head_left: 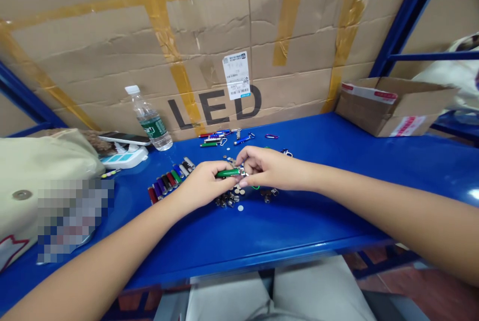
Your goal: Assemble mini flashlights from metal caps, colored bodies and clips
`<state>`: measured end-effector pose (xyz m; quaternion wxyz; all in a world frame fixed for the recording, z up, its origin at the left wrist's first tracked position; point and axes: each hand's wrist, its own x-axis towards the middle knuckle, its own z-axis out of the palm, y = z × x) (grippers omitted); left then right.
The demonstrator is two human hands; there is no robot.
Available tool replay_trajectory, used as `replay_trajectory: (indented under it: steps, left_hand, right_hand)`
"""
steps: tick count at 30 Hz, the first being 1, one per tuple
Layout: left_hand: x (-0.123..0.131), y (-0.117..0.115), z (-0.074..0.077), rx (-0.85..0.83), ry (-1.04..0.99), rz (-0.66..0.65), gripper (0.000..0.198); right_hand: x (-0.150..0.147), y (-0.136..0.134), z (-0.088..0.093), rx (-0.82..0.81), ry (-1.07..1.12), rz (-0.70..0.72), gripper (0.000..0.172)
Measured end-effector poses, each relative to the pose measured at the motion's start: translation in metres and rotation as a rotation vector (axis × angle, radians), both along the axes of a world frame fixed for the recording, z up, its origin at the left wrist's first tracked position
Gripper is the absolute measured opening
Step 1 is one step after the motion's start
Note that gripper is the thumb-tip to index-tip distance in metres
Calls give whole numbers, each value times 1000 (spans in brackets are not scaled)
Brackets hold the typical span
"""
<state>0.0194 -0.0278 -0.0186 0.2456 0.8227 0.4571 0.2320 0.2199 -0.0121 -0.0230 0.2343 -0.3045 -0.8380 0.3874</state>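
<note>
from here i see a row of keychain flashlights (168,181) lined up on the blue tabletop (299,221), seemingly kept together within reach, the left hand (204,184) closed around a green flashlight (227,173) held over a heap of button cells (229,197), and the right hand (271,167) narrowly pinching its end.

Bare hands, two: left hand (204,184), right hand (271,167). Green cylindrical metal tube (227,172) between them, one. Multicoloured metal tubes (170,178) in row, about ten. Clear plastic water bottle (149,119), one. White power strip (125,157), one. Purple metal carabiner (271,136), one. Open brown cardboard box (392,109), one. Small silver discs (228,200) in heap, too many to count
</note>
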Motion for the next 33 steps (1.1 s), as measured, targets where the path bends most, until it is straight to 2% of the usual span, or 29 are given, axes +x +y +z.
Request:
replay_trajectory:
  steps: [5, 9, 11, 13, 16, 21, 24, 27, 33]
  left_hand:
    - [2, -2, 0, 28, 31, -11, 19]
    - [4, -3, 1, 18, 35, -19, 21]
    - [6, -3, 2, 37, 46, 21, 22]
    - [6, -2, 2, 71, 40, 78, 23]
    - [4, 0, 2, 85, -13, 133, 26]
    - [0, 2, 1, 42, -61, 136, 30]
    - [0, 1, 1, 158, 15, 116, 36]
    - [-1, 0, 1, 261, 81, 102, 33]
    - [0, -4, 0, 289, 83, 12, 25]
  right_hand:
    - [2, -2, 5, 110, -41, 4, 35]
    - [2, -3, 6, 188, -107, 8, 44]
    - [2, -3, 5, 256, -142, -12, 46]
    - [2, -3, 4, 353, -179, -36, 40]
    - [2, -4, 5, 548, -318, -111, 21]
    - [-1, -5, 2, 778, -569, -206, 21]
    - [-2, -4, 0, 806, -609, -197, 24]
    - [-1, -4, 2, 770, -601, -172, 26]
    - [-1, -7, 5, 684, -570, -129, 30]
